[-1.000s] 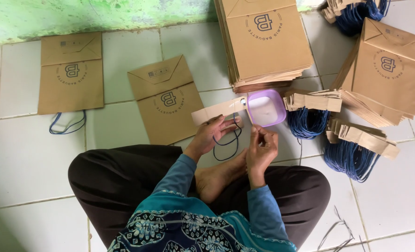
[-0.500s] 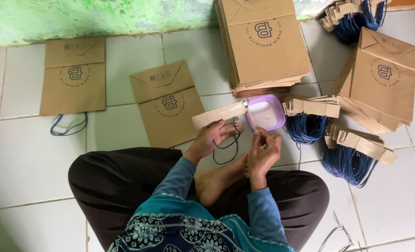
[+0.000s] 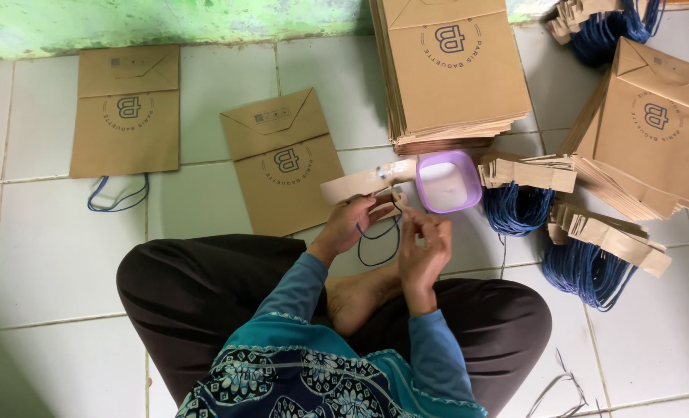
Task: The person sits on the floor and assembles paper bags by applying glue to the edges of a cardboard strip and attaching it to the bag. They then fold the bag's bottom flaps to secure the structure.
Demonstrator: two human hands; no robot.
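A: Item one — left hand [image 3: 350, 224]?
B: Closed on one end of a brown card strip [image 3: 364, 183], which lies slanting on the tiled floor [image 3: 50, 255], its far end by the purple tub [image 3: 446, 180].
A: Right hand [image 3: 426, 246]?
B: Raised just beside the left, fingertips pinched at the strip's near end; whether it grips the strip or the cord, I cannot tell. A blue cord loop [image 3: 381, 240] hangs below, between both hands.
A: Surroundings?
B: Flat paper bag [image 3: 286, 159] just left of the strip; a second bag [image 3: 126, 111] further left, with a blue cord [image 3: 116, 197] below it. Tall bag stack [image 3: 457, 70] behind the tub — a leaning stack [image 3: 654, 131] at right. Bundles of strips with blue cords [image 3: 518, 205] right of the tub.
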